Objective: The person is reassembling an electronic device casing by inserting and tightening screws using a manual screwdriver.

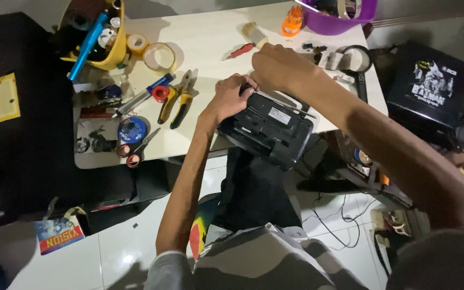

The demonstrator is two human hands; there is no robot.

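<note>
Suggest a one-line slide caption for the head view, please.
Both hands, left hand and right hand, work on a black radio at a tool-strewn white table.

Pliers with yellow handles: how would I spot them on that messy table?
Start at the white table, then look left of the hands on the black radio. The pliers lie beside a blue-handled tool, above the scissors. Only they have yellow-and-black grips.

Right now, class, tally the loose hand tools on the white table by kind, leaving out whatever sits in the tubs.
Pliers: 2
Scissors: 1
Screwdriver: 1
Brush: 1
Tape rolls: 2
Total: 7
</note>
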